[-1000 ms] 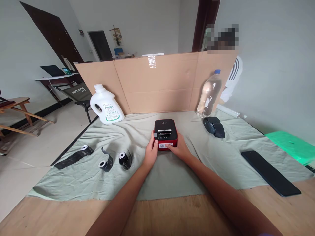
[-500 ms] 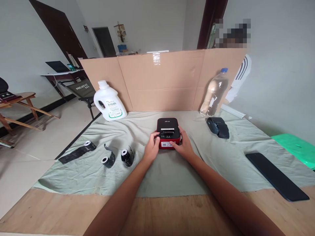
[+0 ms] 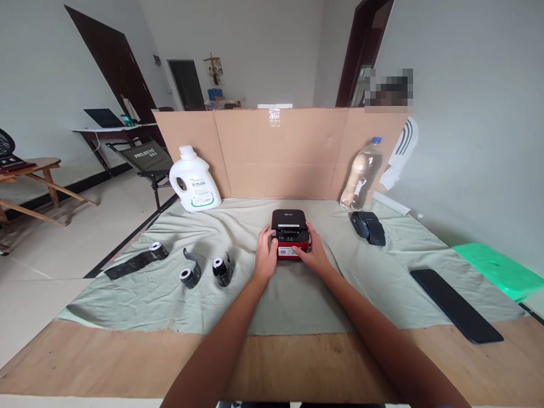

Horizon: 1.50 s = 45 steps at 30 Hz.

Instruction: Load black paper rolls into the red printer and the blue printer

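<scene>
A small black-and-red label printer (image 3: pixel 288 217) sits on the green-grey cloth (image 3: pixel 297 317) in front of me, its lid down and a printed sticker on its front. My left hand (image 3: pixel 266 252) holds its left side, the thumb at the front corner. On the other side, my right hand (image 3: pixel 317 252) grips the printer with its fingers along the edge and its thumb across the front sticker. To the left stand two black rolls with white cores, one roll (image 3: pixel 221 271) nearer my left hand and another roll (image 3: pixel 190 276). Farther left, a third roll (image 3: pixel 157 250) lies partly unwound.
A cardboard screen (image 3: pixel 280 153) stands behind, with a white detergent jug (image 3: pixel 195 181) and a clear bottle (image 3: pixel 363 175) before it. At right lie a black strapped device (image 3: pixel 369 228) and a dark flat slab (image 3: pixel 457 306). A person's striped sleeve (image 3: pixel 406 141) shows behind the screen.
The camera view has shifted slightly, so the background sits lower in the picture. Both hands stay around the printer, which has not visibly moved on the cloth.
</scene>
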### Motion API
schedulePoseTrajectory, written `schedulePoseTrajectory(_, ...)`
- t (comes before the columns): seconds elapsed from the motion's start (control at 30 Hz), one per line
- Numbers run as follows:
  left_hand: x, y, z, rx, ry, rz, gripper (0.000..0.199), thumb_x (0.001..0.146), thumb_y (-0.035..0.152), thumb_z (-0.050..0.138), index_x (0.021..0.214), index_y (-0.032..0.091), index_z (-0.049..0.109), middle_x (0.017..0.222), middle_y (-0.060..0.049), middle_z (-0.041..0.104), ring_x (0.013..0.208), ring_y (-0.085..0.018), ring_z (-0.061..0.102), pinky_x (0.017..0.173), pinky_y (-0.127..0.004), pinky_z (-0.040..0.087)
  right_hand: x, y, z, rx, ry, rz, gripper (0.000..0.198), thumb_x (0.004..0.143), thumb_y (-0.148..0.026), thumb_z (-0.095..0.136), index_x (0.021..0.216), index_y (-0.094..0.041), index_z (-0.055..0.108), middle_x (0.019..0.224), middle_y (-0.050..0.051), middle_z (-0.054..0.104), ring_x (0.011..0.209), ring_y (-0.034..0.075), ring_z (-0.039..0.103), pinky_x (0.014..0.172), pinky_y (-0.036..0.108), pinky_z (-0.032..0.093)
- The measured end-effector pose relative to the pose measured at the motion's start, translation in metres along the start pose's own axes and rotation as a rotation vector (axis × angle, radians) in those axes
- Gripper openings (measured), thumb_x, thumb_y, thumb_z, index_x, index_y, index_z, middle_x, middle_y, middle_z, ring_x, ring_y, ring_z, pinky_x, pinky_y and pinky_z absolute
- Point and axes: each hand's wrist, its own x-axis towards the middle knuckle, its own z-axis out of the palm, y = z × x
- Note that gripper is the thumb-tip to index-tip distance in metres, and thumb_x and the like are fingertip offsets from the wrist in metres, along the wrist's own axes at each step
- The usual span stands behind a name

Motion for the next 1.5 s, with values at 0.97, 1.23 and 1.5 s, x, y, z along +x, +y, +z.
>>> schedulePoseTrajectory(0.97, -0.013, 0.019, 0.002, 0.401, -0.143, 0.436, 0.049, 0.085, 0.019, 0.057, 0.133, 0.025, 0.06, 0.139, -0.006, 0.062, 0.132, -0.029, 0.049, 0.12, -0.054, 0.024, 0.153, -0.068, 0.026, -0.561, -0.907, 0.194, 0.014, 0.059, -0.005, 0.068, 0.056, -0.019, 0.069, 0.056, 0.002, 0.068, 0.055, 0.02, 0.064, 0.064, 0.033, 0.054)
schedulePoseTrajectory(1.23, -0.012, 0.012, 0.003, 0.338, 0.032, 0.298, 0.037, 0.079, 0.024, 0.06, 0.116, 0.019, 0.061, 0.128, -0.016, 0.059, 0.122, -0.032, 0.052, 0.107, -0.053, 0.04, 0.142, -0.068, -0.021, -0.382, -0.736, 0.007, 0.01, 0.077, -0.028, 0.066, 0.082, -0.02, 0.068, 0.081, 0.003, 0.07, 0.073, 0.019, 0.064, 0.067, 0.03, 0.051)
schedulePoseTrajectory(1.5, -0.007, -0.001, 0.01, 0.262, 0.078, 0.148, 0.035, 0.075, 0.023, 0.066, 0.109, 0.017, 0.059, 0.115, -0.018, 0.059, 0.112, -0.035, 0.054, 0.097, -0.057, 0.046, 0.13, -0.13, 0.074, 0.07, -0.267, 0.063, 0.034, 0.09, -0.037, 0.055, 0.119, -0.02, 0.056, 0.098, 0.008, 0.071, 0.066, 0.018, 0.067, 0.057, 0.03, 0.051)
